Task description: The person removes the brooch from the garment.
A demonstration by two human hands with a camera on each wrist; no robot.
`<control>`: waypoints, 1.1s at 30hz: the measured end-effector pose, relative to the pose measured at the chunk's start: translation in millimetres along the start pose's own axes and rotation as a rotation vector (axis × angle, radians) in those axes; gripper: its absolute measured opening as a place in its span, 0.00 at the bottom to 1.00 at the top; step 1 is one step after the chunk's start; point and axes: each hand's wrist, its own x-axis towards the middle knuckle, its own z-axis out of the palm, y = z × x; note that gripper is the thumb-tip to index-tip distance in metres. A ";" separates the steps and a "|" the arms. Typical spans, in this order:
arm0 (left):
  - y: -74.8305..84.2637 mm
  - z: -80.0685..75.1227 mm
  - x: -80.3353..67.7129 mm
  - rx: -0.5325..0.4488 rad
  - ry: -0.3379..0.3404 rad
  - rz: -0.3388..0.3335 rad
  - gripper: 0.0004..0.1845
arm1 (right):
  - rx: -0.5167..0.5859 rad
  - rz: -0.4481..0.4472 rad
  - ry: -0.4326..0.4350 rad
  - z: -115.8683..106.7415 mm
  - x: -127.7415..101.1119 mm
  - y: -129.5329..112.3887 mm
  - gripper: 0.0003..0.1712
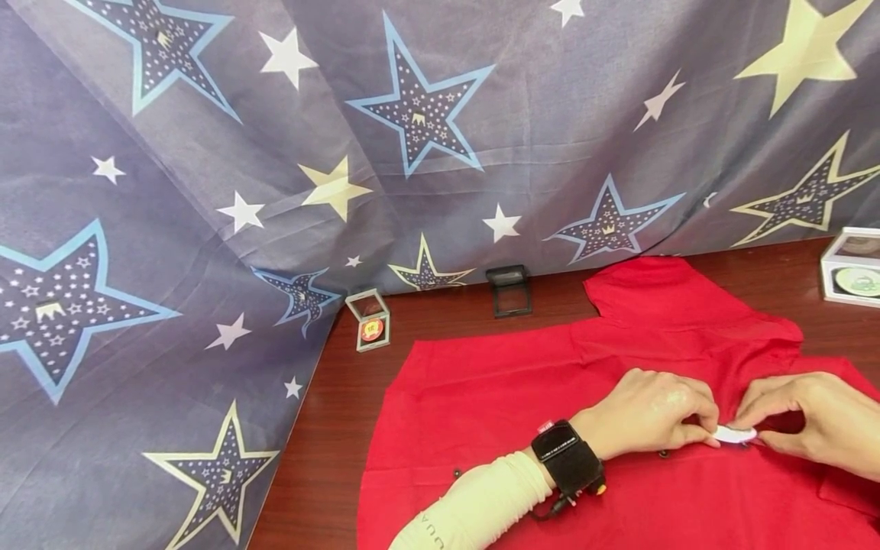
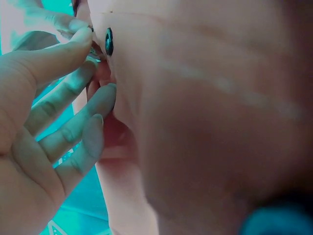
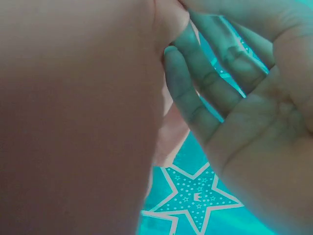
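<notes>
A red shirt [image 1: 481, 397], with small dark buttons, lies spread on the table. Over its front my left hand [image 1: 649, 412] pinches the cloth edge between thumb and index finger. Facing it, my right hand [image 1: 811, 420] pinches a small, smooth white object [image 1: 734, 434], whose kind I cannot tell. The object's other end meets the left fingertips. In the left wrist view, a dark button [image 2: 109, 41] sits on the cloth beside the left hand [image 2: 54, 107], whose other fingers are loosely spread. The right wrist view shows the right hand [image 3: 244, 98] against the cloth; its pinching fingertips are hidden.
At the back of the dark red wooden table [image 1: 323, 428] stand a small open case with a red and yellow disc [image 1: 372, 330] and an open black case [image 1: 510, 292]. A white case [image 1: 852, 267] is at the far right. Star-patterned cloth [image 1: 412, 191] hangs behind.
</notes>
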 end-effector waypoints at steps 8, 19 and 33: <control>0.2 1.4 -0.7 -0.005 -0.009 -0.002 0.04 | -0.105 0.000 -0.012 -1.1 1.1 -0.6 0.37; -1.3 -2.7 -0.9 0.016 -0.009 0.023 0.05 | -0.037 0.044 -0.034 -3.5 8.0 -10.9 0.39; -3.4 -2.5 -2.8 0.023 0.027 0.034 0.06 | -0.117 0.080 -0.002 -1.2 4.4 -7.7 0.40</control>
